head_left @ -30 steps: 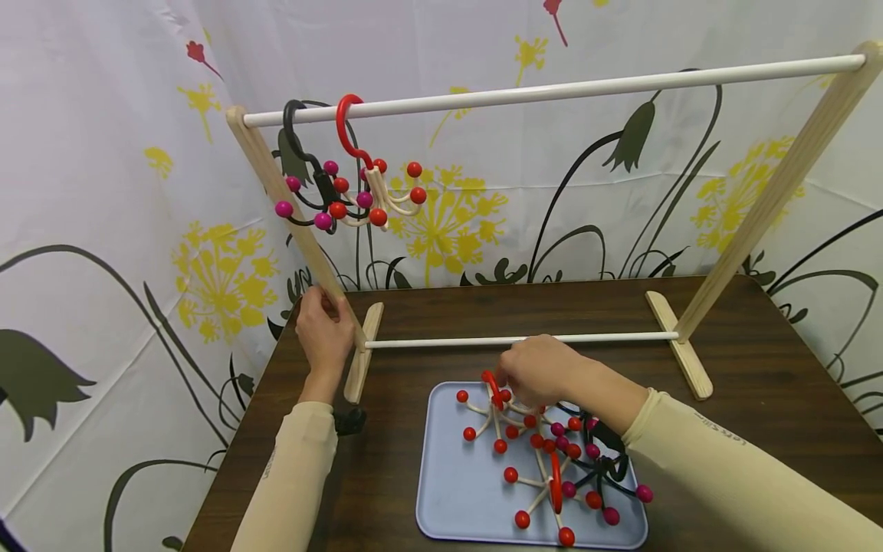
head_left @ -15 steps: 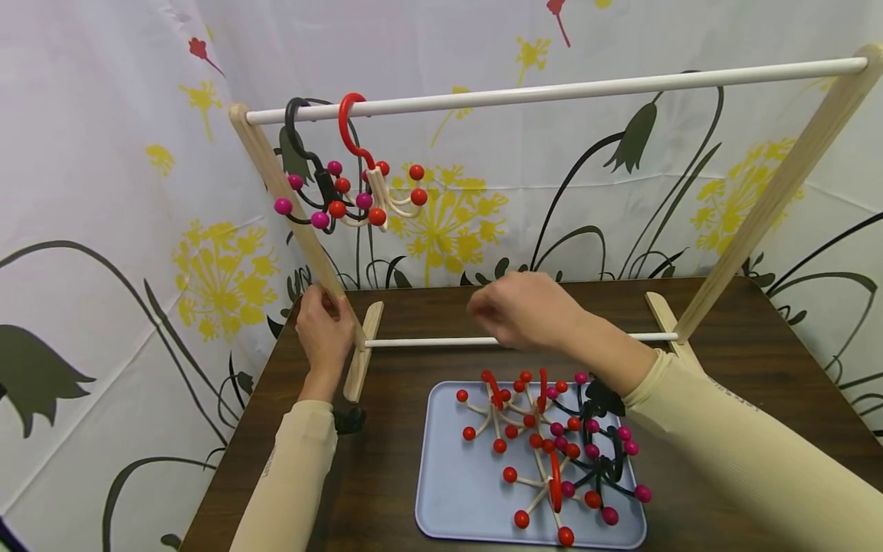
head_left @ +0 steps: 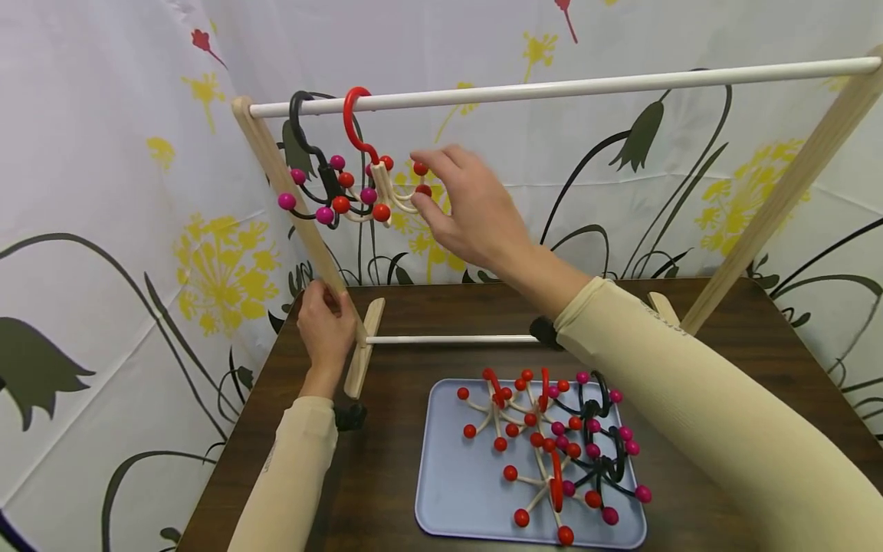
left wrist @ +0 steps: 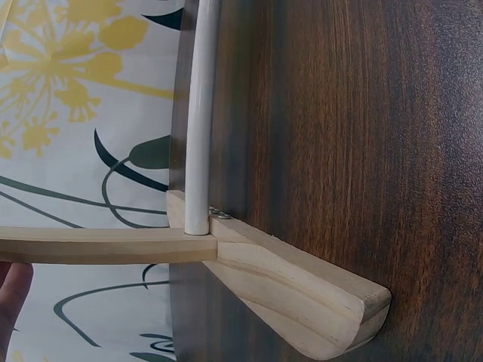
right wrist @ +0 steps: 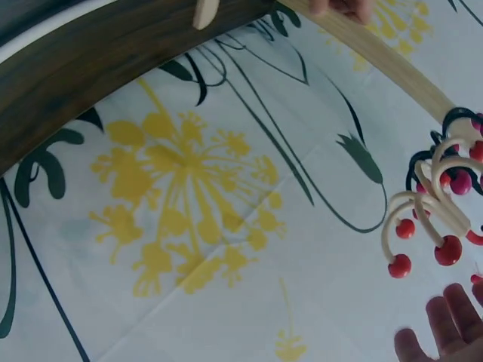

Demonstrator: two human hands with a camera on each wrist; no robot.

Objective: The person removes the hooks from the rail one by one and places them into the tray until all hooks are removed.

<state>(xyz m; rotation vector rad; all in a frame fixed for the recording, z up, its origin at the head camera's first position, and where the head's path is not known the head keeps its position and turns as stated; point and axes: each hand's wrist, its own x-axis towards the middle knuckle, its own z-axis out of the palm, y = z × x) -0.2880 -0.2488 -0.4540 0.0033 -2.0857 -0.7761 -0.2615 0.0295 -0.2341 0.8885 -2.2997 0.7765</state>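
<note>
My left hand (head_left: 326,330) grips the left wooden post (head_left: 286,184) of a rack, low down near its foot; in the left wrist view only fingers (left wrist: 10,302) show beside the post. My right hand (head_left: 469,207) is raised, thumb and fingers spread, beside the red-hooked hanger (head_left: 382,188) with cream arms and red balls. Whether a fingertip touches a ball, I cannot tell. In the right wrist view, fingers (right wrist: 453,317) show near those balls. Left of it a black-hooked hanger (head_left: 327,180) with magenta balls hangs on the white rod (head_left: 552,90).
A blue-grey tray (head_left: 448,491) on the dark wood table (head_left: 386,475) holds several more hangers, red-hooked and black-hooked, their arms crowded together on its right. A lower white rod (head_left: 448,340) joins the rack's feet. Behind hangs a flowered curtain (head_left: 448,38).
My right hand has risen from above the tray, up and left to the hanging red-hooked hanger, its fingers spreading. My left hand stays on the post.
</note>
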